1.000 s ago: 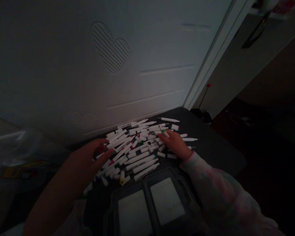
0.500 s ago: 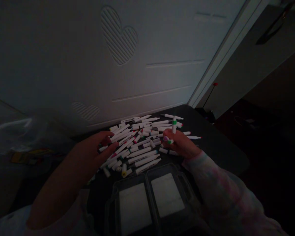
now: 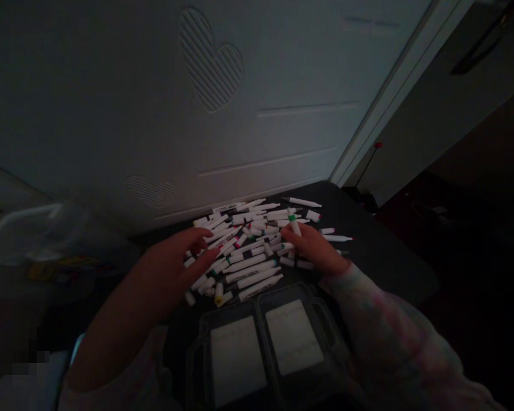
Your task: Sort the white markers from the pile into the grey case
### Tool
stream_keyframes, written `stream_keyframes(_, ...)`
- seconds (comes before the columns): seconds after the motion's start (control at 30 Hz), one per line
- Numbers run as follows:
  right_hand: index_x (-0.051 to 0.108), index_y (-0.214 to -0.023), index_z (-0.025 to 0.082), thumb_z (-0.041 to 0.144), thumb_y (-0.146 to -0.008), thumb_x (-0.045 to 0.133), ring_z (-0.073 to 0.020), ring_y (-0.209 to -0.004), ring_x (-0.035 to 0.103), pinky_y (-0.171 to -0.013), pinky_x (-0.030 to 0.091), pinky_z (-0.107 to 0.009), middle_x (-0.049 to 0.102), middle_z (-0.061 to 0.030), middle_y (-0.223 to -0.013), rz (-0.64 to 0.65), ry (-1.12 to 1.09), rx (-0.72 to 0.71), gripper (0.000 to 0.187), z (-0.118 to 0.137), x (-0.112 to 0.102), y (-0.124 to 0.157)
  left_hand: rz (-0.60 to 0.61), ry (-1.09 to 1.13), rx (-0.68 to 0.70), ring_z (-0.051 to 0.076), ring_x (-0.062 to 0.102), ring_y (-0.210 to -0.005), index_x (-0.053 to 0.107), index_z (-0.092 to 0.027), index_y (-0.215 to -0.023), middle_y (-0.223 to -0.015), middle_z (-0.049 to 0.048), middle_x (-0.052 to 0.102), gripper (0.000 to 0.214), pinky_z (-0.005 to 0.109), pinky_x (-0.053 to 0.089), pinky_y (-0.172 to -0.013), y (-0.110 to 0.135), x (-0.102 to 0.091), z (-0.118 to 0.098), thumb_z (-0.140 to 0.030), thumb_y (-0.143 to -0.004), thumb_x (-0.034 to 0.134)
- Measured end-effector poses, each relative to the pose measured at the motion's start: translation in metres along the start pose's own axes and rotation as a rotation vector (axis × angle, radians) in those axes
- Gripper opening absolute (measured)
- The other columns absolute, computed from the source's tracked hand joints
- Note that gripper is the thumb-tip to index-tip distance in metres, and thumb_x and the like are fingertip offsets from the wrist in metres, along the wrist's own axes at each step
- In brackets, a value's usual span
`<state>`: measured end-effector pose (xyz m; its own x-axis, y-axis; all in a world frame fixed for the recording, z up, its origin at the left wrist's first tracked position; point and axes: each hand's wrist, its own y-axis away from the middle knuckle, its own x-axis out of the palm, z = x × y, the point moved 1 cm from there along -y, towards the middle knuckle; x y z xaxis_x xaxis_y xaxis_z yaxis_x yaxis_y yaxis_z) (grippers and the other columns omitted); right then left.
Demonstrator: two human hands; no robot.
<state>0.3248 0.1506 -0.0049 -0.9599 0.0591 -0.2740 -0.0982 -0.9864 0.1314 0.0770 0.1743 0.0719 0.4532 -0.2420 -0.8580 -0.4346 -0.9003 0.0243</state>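
My right hand [image 3: 310, 246] is closed around a white marker [image 3: 294, 224] with a green band, its tip end leaning up and left. Over the left part of a heap of white markers [image 3: 246, 264] hovers my left hand [image 3: 186, 257], thumb and fingers apart, with nothing visible in its grasp. Loose marker caps lie among the pens, one with a yellow end [image 3: 219, 293] at the near side. Close to me stands an open clear plastic case [image 3: 260, 331] with two pale panels.
The dark table [image 3: 381, 262] meets a white door [image 3: 282, 68] with heart-shaped grooves behind the heap. A clear plastic container [image 3: 29, 234] is at the left. A thin rod with a red tip [image 3: 377, 145] stands off to the right.
My left hand has shifted right, further over the markers. My right hand has moved slightly left, and the green-banded marker has tipped from upright to leaning left.
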Motion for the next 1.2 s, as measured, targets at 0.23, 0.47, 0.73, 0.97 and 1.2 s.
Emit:
stream_keyframes(0.23,0.043,-0.063,0.017,0.033,-0.080,0.051,-0.0041,-0.040,0.033,-0.046,0.028,-0.019,0.037,0.0084,-0.047,0.315,-0.809,0.020,0.024,0.037,0.031,0.032,-0.112,0.182,0.448,0.014,0.057,-0.072,0.055,-0.023,-0.104,-0.087,0.0010,0.064,0.029,0.025,0.044,-0.066,0.010,0.039,-0.057,-0.032,-0.077,0.055)
stream_keyframes(0.47,0.050,-0.068,0.017,0.024,-0.075,0.057,-0.0054,-0.050,0.042,-0.047,0.032,-0.016,0.047,0.0049,-0.056,0.535,-0.991,0.055,0.013,0.094,0.056,0.063,-0.446,0.236,0.537,0.011,0.058,-0.062,0.060,-0.020,-0.085,-0.068,-0.0016,0.064,0.013,0.020,0.046,-0.058,0.041,0.012,-0.074,-0.024,-0.072,0.061)
stream_keyframes(0.73,0.050,-0.078,0.018,0.041,-0.082,0.048,-0.0058,-0.054,0.037,-0.048,0.031,-0.017,0.043,0.0040,-0.065,0.465,-0.658,-0.155,0.023,0.115,0.061,0.070,-0.657,0.383,0.537,0.010,0.060,-0.072,0.059,-0.024,-0.088,-0.081,-0.0016,0.063,0.018,0.019,0.050,-0.060,0.062,-0.006,-0.067,-0.018,-0.072,0.063)
stream_keyframes(0.97,0.053,-0.093,0.023,0.040,-0.089,0.031,-0.0126,-0.070,0.042,-0.066,0.038,-0.026,0.045,-0.0007,-0.077,0.396,-0.249,-0.329,0.027,0.117,0.052,0.072,-0.743,0.462,0.196,0.009,0.059,-0.065,0.060,-0.030,-0.087,-0.078,-0.0069,0.065,0.015,0.020,0.049,-0.059,0.062,-0.013,-0.057,-0.023,-0.074,0.061)
stream_keyframes(1.2,0.055,-0.099,0.026,0.033,-0.089,0.035,-0.0131,-0.073,0.046,-0.069,0.039,-0.027,0.051,-0.0005,-0.080,0.282,-0.183,-0.457,0.023,0.107,0.055,0.071,-0.729,0.528,0.236,0.009,0.057,-0.059,0.062,-0.028,-0.087,-0.074,-0.0058,0.065,0.020,0.021,0.047,-0.054,0.055,-0.010,-0.054,-0.022,-0.069,0.066)
